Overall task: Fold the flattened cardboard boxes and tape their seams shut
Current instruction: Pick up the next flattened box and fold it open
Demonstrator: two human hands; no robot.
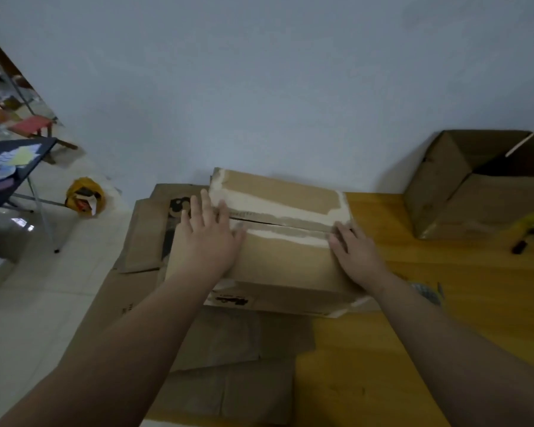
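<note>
Pressing both flat, open hands, left hand (208,241) and right hand (356,251), on the box (285,266) on the table (444,303), we bracket its untaped seam (278,222), which runs left-right between them

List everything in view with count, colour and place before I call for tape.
folded box: 1, brown with whitish torn strips, on the flattened cardboard, flaps closed
flattened cardboard: several sheets, brown, under the box, overhanging the table's left edge
open box: 1, brown, far right on the table, by the wall
table: 1, yellow wood, under it all
small dark item: 1, black, on the table near the open box; too small to name
bag: 1, yellow, on the floor at left
side table: 1, dark, far left, papers on it
left hand: 1, flat on the box's left end
right hand: 1, flat on the box's right end
</note>
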